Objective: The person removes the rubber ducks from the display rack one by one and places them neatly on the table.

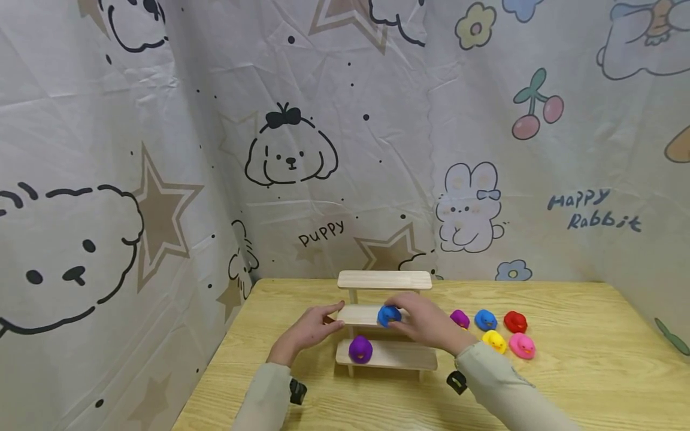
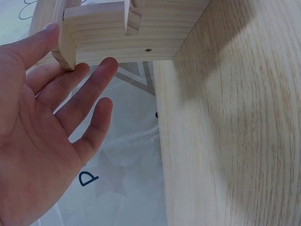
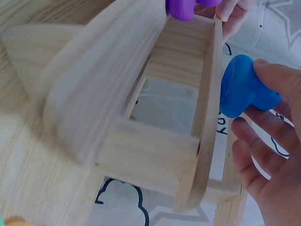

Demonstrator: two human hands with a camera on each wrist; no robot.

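Observation:
A small three-tier wooden shelf [image 1: 385, 279] stands on the table. My left hand [image 1: 311, 330] holds the left end of its middle tier, with the thumb on one side of the board and fingers on the other in the left wrist view. My right hand [image 1: 428, 320] pinches a blue rubber duck [image 1: 389, 316] between thumb and fingers, at the middle tier. In the right wrist view the same blue duck [image 3: 244, 87] has its base against or very near the board. A purple duck [image 1: 360, 349] sits on the left part of the bottom tier.
Right of the shelf, several ducks lie on the table [image 1: 593, 383]: purple [image 1: 460, 318], blue [image 1: 486, 320], red [image 1: 516, 322], yellow [image 1: 494, 342] and pink [image 1: 522, 345]. A printed cloth [image 1: 388, 197] hangs behind the table and along its sides.

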